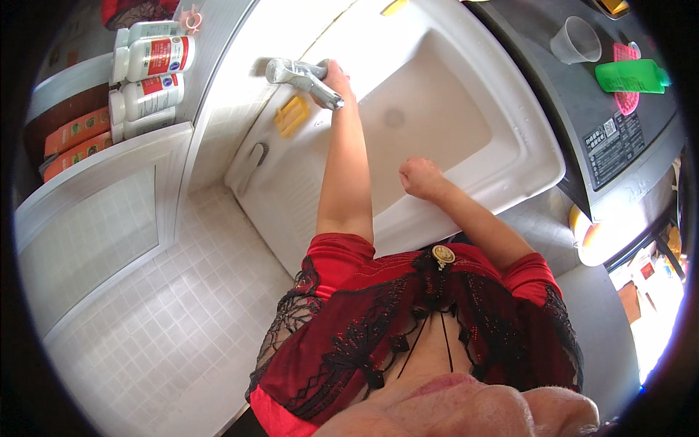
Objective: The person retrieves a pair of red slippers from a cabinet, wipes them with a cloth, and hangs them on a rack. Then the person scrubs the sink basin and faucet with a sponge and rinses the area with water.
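Note:
My left hand point(337, 81) reaches over the ceramic laundry sink point(538, 136) and is closed around the back of a chrome faucet point(300, 76). The faucet hides most of its fingers. My right hand point(421, 178) is curled into a fist above the near side of the basin, with nothing visible in it. A round drain point(394, 117) shows in the basin floor. On the sink ledge beside the faucet sits a yellow plastic soap dish point(292, 116). A white brush-like item point(253, 166) with a dark end lies near the sink's left corner.
To the left, an open cabinet holds white bottles point(161, 55) and orange boxes point(78, 131); its door point(98, 202) hangs lower. On the dark appliance top point(538, 60) at right stand a clear plastic cup point(575, 41), a green bottle point(629, 76) and a pink perforated item point(626, 104).

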### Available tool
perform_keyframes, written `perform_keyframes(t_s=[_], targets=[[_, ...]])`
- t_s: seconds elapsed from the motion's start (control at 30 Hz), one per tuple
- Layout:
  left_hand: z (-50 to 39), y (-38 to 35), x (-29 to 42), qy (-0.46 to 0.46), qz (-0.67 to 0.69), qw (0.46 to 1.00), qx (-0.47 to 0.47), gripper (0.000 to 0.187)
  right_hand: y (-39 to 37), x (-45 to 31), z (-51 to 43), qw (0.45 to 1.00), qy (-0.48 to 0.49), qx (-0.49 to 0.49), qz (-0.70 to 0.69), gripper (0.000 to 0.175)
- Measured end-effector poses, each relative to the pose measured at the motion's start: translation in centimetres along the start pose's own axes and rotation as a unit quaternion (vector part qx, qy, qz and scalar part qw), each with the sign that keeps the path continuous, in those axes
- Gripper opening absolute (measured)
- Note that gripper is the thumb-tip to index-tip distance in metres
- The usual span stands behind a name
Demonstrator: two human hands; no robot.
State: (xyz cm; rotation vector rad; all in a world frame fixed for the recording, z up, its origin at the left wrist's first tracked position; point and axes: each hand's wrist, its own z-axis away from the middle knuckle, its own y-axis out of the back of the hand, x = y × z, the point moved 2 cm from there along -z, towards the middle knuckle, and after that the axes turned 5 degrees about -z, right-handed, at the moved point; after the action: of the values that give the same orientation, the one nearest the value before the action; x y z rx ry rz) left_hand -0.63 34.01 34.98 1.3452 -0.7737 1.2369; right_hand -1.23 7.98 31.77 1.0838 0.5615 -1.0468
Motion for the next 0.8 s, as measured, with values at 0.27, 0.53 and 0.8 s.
perform_keyframes(t_s=[0.27,0.53,0.8], targets=[[1.6,2.9,-1.8,-0.089,-0.004,0.99,-0.11,0.051,0.6,-0.1,0.1,1.0,0.019,0.011,-0.008,0.013],[1.3,3.3,0.1,-0.147,-0.112,0.974,-0.132,0.04,0.8,-0.2,0.1,0.999,0.028,0.031,-0.02,0.016],[0.2,3.4,0.5,-0.231,-0.186,0.949,-0.105,0.04,2.3,-0.9,-0.2,0.986,0.063,0.082,-0.13,0.016]])
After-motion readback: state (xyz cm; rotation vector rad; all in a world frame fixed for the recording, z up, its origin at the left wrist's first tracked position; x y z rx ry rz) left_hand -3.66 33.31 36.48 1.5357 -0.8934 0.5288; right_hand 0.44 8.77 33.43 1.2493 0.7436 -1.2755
